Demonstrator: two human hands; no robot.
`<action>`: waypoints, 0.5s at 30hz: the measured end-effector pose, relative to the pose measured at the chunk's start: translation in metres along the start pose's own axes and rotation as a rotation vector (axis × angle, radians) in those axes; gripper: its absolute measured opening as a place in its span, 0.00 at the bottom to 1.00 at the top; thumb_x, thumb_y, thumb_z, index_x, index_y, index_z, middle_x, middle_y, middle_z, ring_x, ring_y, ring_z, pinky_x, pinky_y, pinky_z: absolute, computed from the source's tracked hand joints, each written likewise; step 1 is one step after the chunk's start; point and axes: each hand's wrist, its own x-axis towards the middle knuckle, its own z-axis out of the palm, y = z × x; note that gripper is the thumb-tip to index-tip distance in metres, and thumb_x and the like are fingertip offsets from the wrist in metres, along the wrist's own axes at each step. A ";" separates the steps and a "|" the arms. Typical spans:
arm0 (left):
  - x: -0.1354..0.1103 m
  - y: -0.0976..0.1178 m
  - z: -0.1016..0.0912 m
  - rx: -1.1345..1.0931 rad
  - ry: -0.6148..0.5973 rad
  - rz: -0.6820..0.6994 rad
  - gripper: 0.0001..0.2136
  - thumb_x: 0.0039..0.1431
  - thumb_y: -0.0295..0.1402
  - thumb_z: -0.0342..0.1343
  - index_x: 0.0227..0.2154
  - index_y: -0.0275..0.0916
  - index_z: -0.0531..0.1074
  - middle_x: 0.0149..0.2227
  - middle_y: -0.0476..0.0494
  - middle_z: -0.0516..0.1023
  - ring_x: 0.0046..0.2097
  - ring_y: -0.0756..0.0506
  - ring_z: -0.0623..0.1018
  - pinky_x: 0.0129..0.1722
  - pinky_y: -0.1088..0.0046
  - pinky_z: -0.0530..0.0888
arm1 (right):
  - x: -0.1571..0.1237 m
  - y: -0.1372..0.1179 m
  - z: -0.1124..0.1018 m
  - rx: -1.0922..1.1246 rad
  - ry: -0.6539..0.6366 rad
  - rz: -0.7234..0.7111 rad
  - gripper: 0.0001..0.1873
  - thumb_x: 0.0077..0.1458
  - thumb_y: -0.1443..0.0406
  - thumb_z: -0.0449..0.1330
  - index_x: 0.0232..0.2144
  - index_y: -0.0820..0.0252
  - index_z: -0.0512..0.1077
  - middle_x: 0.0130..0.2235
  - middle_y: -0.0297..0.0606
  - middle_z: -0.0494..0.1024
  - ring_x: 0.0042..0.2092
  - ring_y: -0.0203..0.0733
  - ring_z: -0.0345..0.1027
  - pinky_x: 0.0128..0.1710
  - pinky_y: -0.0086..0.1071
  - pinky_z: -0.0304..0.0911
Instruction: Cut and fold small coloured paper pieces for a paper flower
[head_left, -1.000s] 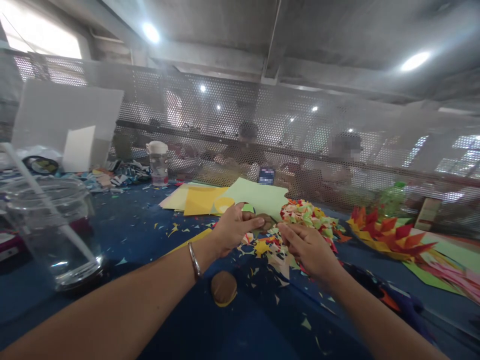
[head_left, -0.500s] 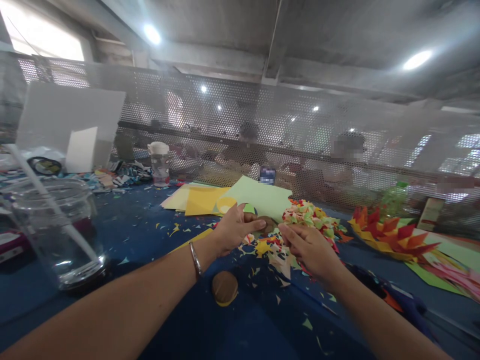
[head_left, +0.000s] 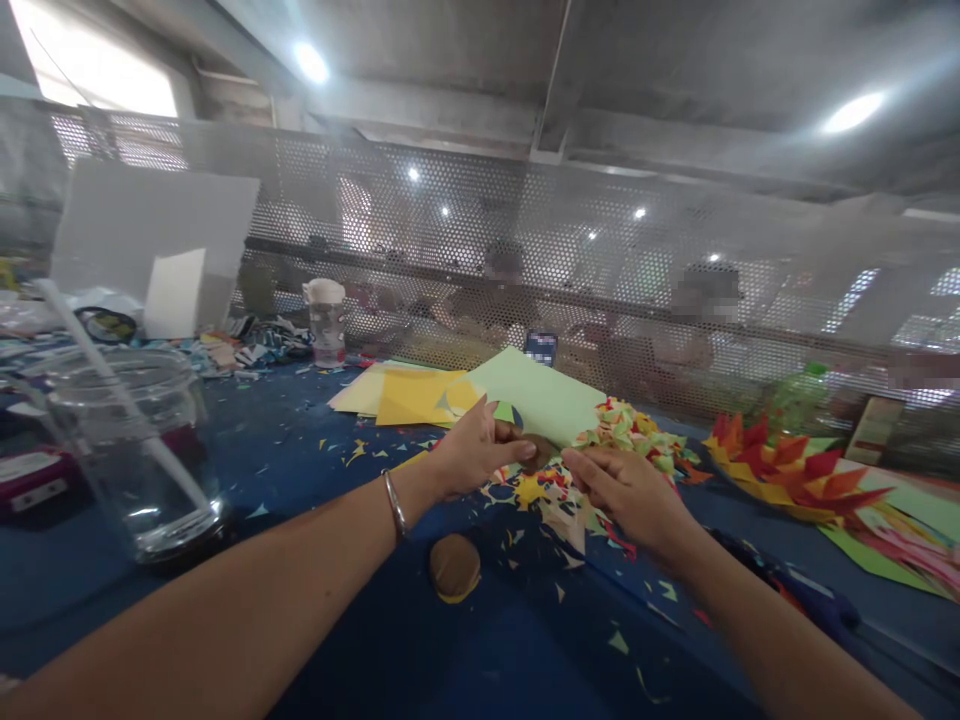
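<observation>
My left hand (head_left: pixel 480 450), with a silver bangle at the wrist, pinches a brown disc (head_left: pixel 538 455) between thumb and fingers. The disc is tilted, and part of it is hidden by the fingers. Just to its right, my right hand (head_left: pixel 626 492) is closed, its thumb and forefinger pressed together close to the disc's edge. Whatever those fingertips hold is too small to make out. A second brown disc (head_left: pixel 455 566) with a yellow rim lies on the blue table (head_left: pixel 360 640) below my left hand. Paper scraps (head_left: pixel 559 510) are scattered beneath both hands.
Yellow paper (head_left: pixel 416 397) and pale green sheets (head_left: pixel 536 388) lie behind my hands. A heap of paper bits (head_left: pixel 637 430) and an orange-red paper flower (head_left: pixel 787 465) are on the right. A clear jar with a straw (head_left: pixel 135 450) stands left. Perforated mesh (head_left: pixel 420 240) rises behind.
The disc in my left hand has turned to a flatter angle. Both hands stay close together, and the whole view has shifted slightly.
</observation>
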 end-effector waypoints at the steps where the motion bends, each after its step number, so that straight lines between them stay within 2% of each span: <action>1: 0.000 0.000 -0.001 -0.002 -0.017 0.005 0.19 0.48 0.34 0.63 0.36 0.37 0.58 0.24 0.47 0.75 0.28 0.48 0.75 0.31 0.71 0.70 | 0.000 0.000 -0.001 -0.005 -0.006 -0.003 0.25 0.57 0.47 0.49 0.19 0.57 0.56 0.18 0.25 0.49 0.20 0.31 0.42 0.19 0.28 0.40; 4: 0.000 0.002 -0.001 -0.014 -0.058 0.014 0.20 0.48 0.34 0.63 0.40 0.36 0.60 0.26 0.46 0.75 0.29 0.47 0.75 0.32 0.70 0.71 | 0.000 -0.001 -0.002 -0.019 -0.016 -0.010 0.25 0.58 0.47 0.48 0.19 0.57 0.57 0.18 0.25 0.49 0.20 0.32 0.42 0.19 0.28 0.40; 8: 0.001 0.006 -0.001 -0.002 -0.139 0.021 0.15 0.50 0.33 0.62 0.38 0.32 0.66 0.27 0.43 0.74 0.29 0.49 0.73 0.32 0.72 0.69 | 0.000 -0.002 -0.003 -0.047 -0.029 -0.022 0.25 0.58 0.48 0.48 0.18 0.57 0.56 0.18 0.26 0.50 0.20 0.32 0.43 0.19 0.28 0.42; 15: 0.000 0.007 -0.003 0.027 -0.142 -0.018 0.18 0.49 0.32 0.62 0.41 0.33 0.63 0.28 0.43 0.76 0.30 0.47 0.75 0.33 0.69 0.71 | -0.001 -0.005 -0.005 -0.114 -0.031 -0.029 0.25 0.57 0.48 0.49 0.18 0.58 0.56 0.18 0.26 0.52 0.21 0.32 0.47 0.21 0.28 0.44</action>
